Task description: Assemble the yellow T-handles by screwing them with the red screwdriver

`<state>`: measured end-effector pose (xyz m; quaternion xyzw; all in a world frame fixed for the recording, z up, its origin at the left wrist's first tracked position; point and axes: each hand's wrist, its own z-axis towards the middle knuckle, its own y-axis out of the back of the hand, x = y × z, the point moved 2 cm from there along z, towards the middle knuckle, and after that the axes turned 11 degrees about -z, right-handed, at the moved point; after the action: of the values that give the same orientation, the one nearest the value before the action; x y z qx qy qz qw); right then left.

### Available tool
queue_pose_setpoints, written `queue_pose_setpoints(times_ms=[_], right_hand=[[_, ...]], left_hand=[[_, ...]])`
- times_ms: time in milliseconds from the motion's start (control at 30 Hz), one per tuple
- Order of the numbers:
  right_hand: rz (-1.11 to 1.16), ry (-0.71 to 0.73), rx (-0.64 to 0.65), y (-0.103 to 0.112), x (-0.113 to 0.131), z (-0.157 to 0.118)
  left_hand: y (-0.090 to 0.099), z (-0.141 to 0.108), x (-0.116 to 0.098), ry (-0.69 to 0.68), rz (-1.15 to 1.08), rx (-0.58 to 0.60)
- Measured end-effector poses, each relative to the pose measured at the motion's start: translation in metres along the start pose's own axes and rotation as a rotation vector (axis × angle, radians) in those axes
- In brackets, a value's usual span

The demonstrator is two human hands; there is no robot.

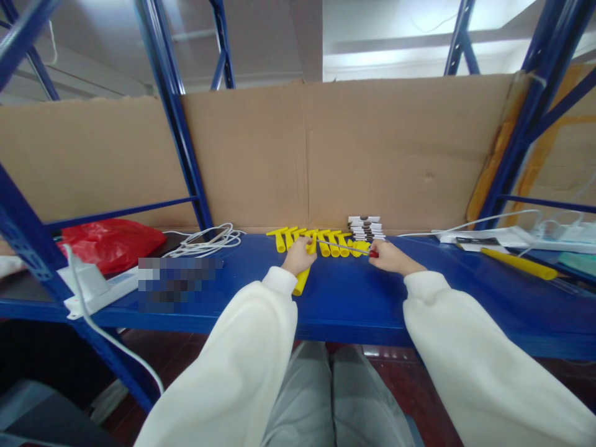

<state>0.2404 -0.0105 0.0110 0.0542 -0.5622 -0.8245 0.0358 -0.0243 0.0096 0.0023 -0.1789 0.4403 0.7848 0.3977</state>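
Observation:
My left hand (298, 254) is closed round a yellow T-shaped plastic handle (302, 283), whose round grip points down toward me. In my right hand (387, 257) is a screwdriver (374, 254) with a red handle, its fingers wrapped round it. The long thin metal shaft (342, 246) runs left to the head of the yellow piece; whether the tip touches it is too small to tell. Several like yellow T-shaped handles (334, 250) lie in a row just behind my hands. Small yellow pieces (359, 248) are heaped at the row's right end.
Behind the yellow heap stands a stack of white-and-dark small packs (365, 228). On the left of the blue shelf (363, 316) are coiled white cable (214, 241), a red plastic bag (112, 243) and a power strip (105, 292). A yellow tool (519, 264) lies right. Cardboard (395, 149) closes the back.

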Motion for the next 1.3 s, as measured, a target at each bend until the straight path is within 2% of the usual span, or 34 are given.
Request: queue_pose_setpoints(times_ms=[167, 333, 600, 833, 1033, 1300], right_hand=[[0.041, 0.029, 0.049, 0.0016, 0.0021, 0.0003], [-0.011, 0.001, 0.002, 0.0026, -0.0004, 0.0007], [0.120, 0.071, 0.058, 0.0027, 0.0031, -0.0025], [0.068, 0.047, -0.013, -0.0032, -0.0018, 0.0012], [0.189, 0.095, 0.008, -0.0057, -0.0030, 0.0018], [0.085, 0.039, -0.030, -0.0054, -0.0040, 0.0018]], left_hand=[[0.0010, -0.0002, -0.0018, 0.016, 0.008, 0.014], [0.0004, -0.0002, -0.0019, 0.012, -0.016, 0.007], [0.0002, 0.0004, 0.0001, 0.017, -0.028, 0.000], [0.0012, 0.0001, -0.0004, 0.007, -0.003, 0.005], [0.0026, -0.0004, -0.0029, 0.032, 0.014, 0.021], [0.0006, 0.0001, 0.0007, 0.015, 0.009, 0.022]])
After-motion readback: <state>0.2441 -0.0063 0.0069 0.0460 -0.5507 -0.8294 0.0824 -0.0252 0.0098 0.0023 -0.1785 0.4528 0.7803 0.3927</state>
